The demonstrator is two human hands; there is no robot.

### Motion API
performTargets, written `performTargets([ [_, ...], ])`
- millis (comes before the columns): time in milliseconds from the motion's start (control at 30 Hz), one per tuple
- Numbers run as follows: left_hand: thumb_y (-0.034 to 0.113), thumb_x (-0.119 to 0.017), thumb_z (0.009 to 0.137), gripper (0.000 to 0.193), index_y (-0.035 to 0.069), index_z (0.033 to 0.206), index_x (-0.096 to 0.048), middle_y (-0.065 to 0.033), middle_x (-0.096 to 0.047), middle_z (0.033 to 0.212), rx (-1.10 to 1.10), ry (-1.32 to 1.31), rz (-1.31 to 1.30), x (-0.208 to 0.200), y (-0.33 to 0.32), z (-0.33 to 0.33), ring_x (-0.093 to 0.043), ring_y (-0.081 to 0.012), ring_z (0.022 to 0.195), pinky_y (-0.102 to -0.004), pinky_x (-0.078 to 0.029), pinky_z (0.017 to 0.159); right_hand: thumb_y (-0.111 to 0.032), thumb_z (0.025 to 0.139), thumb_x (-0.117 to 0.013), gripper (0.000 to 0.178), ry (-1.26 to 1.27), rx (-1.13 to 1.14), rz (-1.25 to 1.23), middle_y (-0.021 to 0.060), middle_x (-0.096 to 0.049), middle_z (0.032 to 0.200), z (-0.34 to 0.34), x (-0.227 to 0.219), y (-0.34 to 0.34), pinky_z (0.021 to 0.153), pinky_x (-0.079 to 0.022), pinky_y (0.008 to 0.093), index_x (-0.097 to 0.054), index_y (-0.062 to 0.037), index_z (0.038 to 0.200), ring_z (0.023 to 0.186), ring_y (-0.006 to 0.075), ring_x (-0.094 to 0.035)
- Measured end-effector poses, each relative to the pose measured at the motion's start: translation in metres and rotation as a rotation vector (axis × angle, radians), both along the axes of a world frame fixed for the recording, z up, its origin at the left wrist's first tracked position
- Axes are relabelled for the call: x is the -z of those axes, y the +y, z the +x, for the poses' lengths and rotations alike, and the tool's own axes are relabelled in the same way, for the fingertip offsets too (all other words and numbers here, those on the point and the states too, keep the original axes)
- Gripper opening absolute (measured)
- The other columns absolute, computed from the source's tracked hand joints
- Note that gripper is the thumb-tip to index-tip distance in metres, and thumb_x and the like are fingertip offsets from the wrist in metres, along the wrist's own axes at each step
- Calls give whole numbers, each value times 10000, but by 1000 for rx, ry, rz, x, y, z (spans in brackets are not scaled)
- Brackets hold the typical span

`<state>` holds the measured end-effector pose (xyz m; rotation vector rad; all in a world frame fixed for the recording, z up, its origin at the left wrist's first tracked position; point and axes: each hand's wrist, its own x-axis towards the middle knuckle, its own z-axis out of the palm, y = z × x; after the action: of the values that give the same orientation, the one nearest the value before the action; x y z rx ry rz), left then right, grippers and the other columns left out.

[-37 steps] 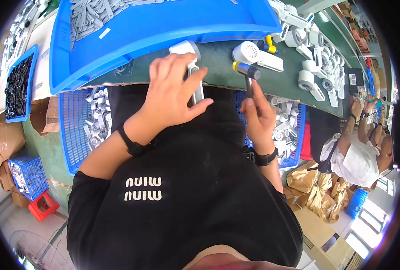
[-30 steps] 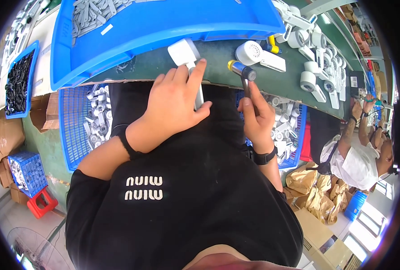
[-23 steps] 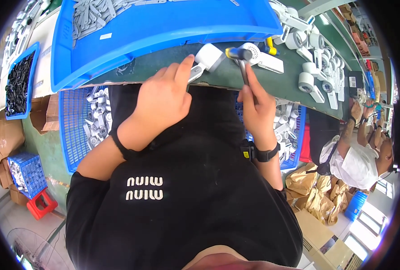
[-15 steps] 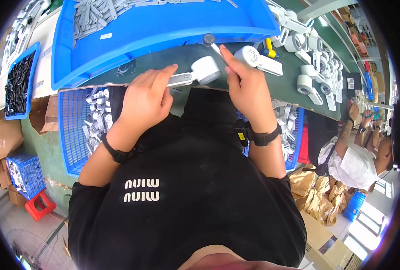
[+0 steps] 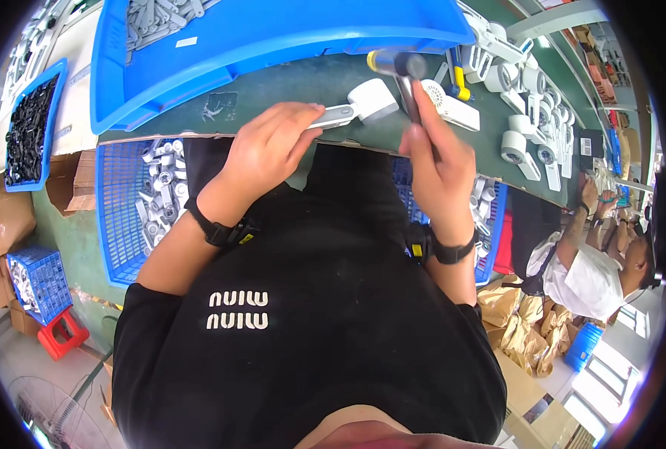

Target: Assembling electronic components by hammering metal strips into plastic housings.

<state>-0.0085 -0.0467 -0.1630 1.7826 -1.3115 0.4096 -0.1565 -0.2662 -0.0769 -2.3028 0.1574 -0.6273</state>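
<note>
My left hand (image 5: 269, 146) is closed round the grey-faced handle of a white handheld fan (image 5: 374, 99), at the front edge of the green bench. The fan's round head points away to the right. Just right of it, my right hand (image 5: 441, 168) grips the dark handle of a small hammer (image 5: 396, 63), its forefinger stretched along the shaft. The hammer head, blurred by motion, has a yellow face and a dark face and hangs above the bench beyond the fan head. A second white fan (image 5: 461, 112) lies behind my right fingers, partly covered.
A big blue tray (image 5: 273, 61) holding grey strips takes up the bench's far side. White fans (image 5: 516, 142) pile up at the right, near a yellow-handled tool (image 5: 460, 82). A tray of black parts (image 5: 54, 82) sits left. Beneath the bench edge stands a blue crate (image 5: 119, 224) of white parts.
The hammer has swung so its head shows side-on, blurred, and higher over the bench. Both hands and the held fan appear further right in the view.
</note>
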Motion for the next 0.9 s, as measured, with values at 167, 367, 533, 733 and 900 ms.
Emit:
performTargets([
  [167, -74, -857, 863, 558, 1, 1358, -611, -185, -798, 1163, -19, -34, -166, 23, -10, 1, -794, -367, 1039, -412, -652, 864, 155, 918, -642, 598, -238, -71, -209, 119, -685, 805, -29, -6, 7, 654, -544, 312, -652, -6, 1494, 661, 223, -669],
  [367, -86, -852, 864, 578, -26, 1379, -596, -194, -807, 1098, 8, 7, -250, 31, -14, 4, -797, -360, 1021, -414, -644, 859, 153, 949, -629, 545, -234, -91, -125, 149, -694, 829, -46, 12, 0, 653, -555, 311, -647, 13, 1475, 667, 239, -677],
  [533, -73, -841, 869, 554, -24, 1371, -611, -159, -807, 1065, -22, 19, -243, 27, -18, 1, -782, -334, 954, -397, -631, 806, 120, 971, -636, 533, 53, -93, -132, 159, -688, 845, -25, 28, 2, 689, -532, 342, -655, -13, 1487, 688, 236, -636],
  [733, -56, -834, 865, 545, -7, 1366, -625, -135, -803, 1043, -24, 26, -244, 26, -18, 2, -765, -318, 914, -384, -625, 763, 103, 986, -614, 615, 33, -72, 20, 135, -669, 840, -30, 26, 9, 686, -528, 320, -594, -61, 1578, 659, 218, -620],
  [900, -36, -841, 892, 514, -28, 1357, -621, -160, -819, 1060, -16, 71, -217, 24, -14, 1, -778, -339, 932, -400, -619, 828, 116, 990, -604, 622, 226, -64, -153, 129, -689, 850, -22, 31, 9, 702, -557, 323, -553, -16, 1596, 668, 221, -640],
])
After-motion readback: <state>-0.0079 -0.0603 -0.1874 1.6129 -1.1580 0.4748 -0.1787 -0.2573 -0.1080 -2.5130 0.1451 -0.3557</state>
